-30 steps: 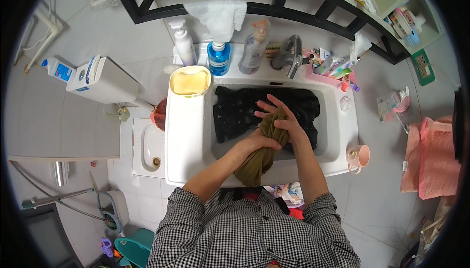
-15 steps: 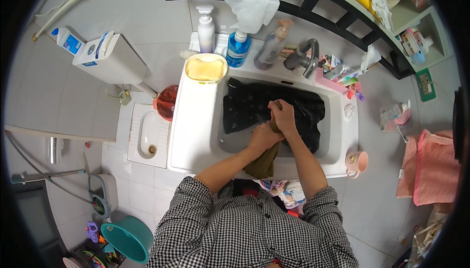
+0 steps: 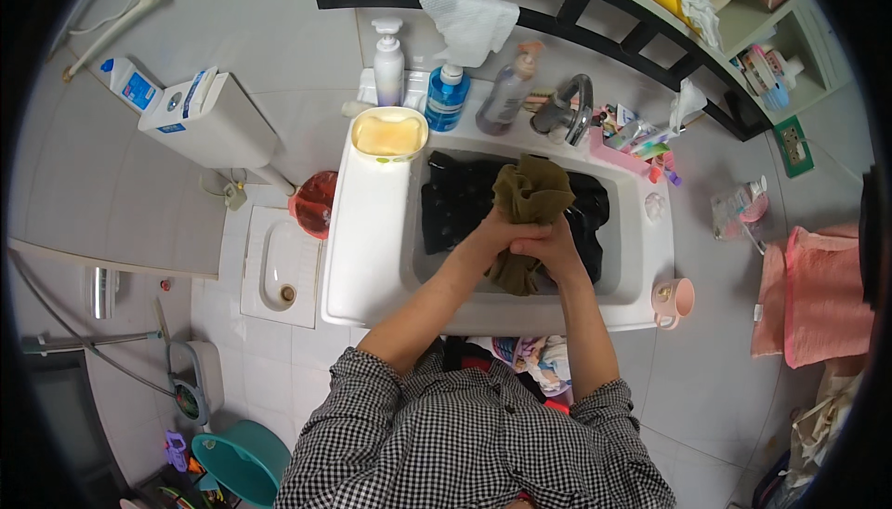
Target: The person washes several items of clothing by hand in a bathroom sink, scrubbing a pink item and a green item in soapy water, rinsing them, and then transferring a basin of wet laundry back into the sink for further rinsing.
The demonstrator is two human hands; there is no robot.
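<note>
In the head view, an olive-green cloth (image 3: 533, 191) is bunched and creased, its upper part fanned into thick folds, its middle squeezed narrow and a shorter tail below. It is above the white sink (image 3: 366, 263), over a black garment (image 3: 455, 211) in the basin. The left hand (image 3: 499, 231) and right hand (image 3: 555, 249) are closed together around the cloth's middle; the larger bunch rises at 12 o'clock from them, the tail hangs at 6 to 7 o'clock. The black garment shows at 10 and 2 o'clock, the pink mug (image 3: 665, 300) at 4 o'clock.
</note>
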